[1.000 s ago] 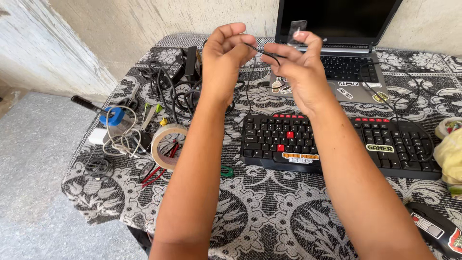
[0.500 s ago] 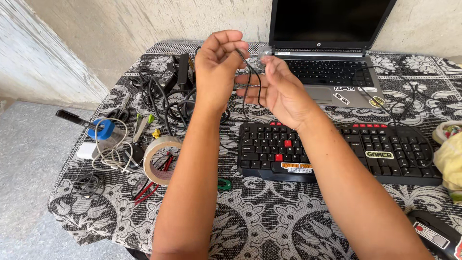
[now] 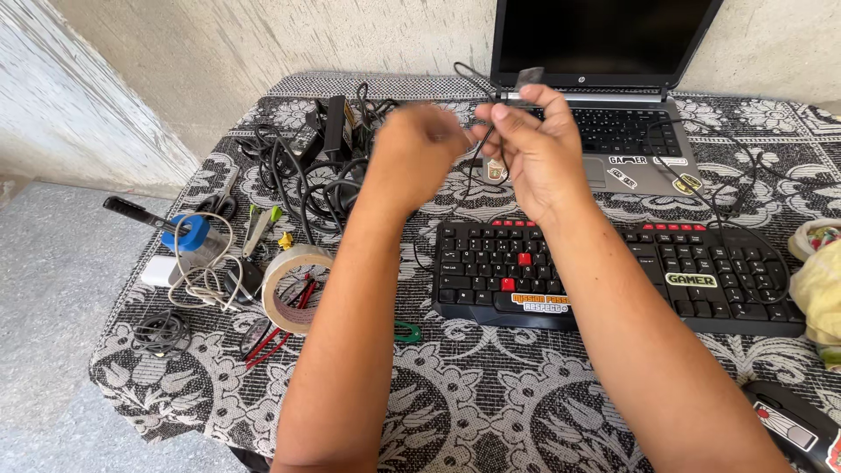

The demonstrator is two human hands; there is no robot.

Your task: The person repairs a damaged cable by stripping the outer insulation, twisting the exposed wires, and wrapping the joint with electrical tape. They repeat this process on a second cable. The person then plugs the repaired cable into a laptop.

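A: While both hands hang above the table, where is the thin black cable [image 3: 473, 149]?

B: It is in the air between them, over the gap between the black gaming keyboard with red keys [image 3: 613, 276] and the open silver laptop with a dark screen [image 3: 604, 52]. The right hand [image 3: 534, 153] has its fingers curled around it, with a small grey plug [image 3: 529, 76] sticking up above the fingertips. A loop of cable arcs up and left toward the left hand [image 3: 419, 158].

A: What has changed just now?

B: Half a second ago the left hand was sharp, fingers pinched high on the wire. Now it sits lower, is smeared with motion, and looks closed into a loose fist. The right hand has risen a little toward the laptop. I judge the cable is being wound or pulled through the hands, so the handling is mid-stroke, not finished.

A: Does the left hand have hold of the wire?

B: I cannot tell; the blur hides its fingers and the wire there.

A: What else is hard to see?

B: The cable's far end is lost behind the hands. At the left of the black-and-white floral tablecloth [image 3: 491, 403] lie a tangle of black cords and adapters [image 3: 315, 158], a roll of beige tape [image 3: 289, 285] and a white cable around a blue-capped object [image 3: 194, 241]. At the right edge, a yellowish cloth [image 3: 819, 289] and a black computer mouse [image 3: 793, 425] are cut off.
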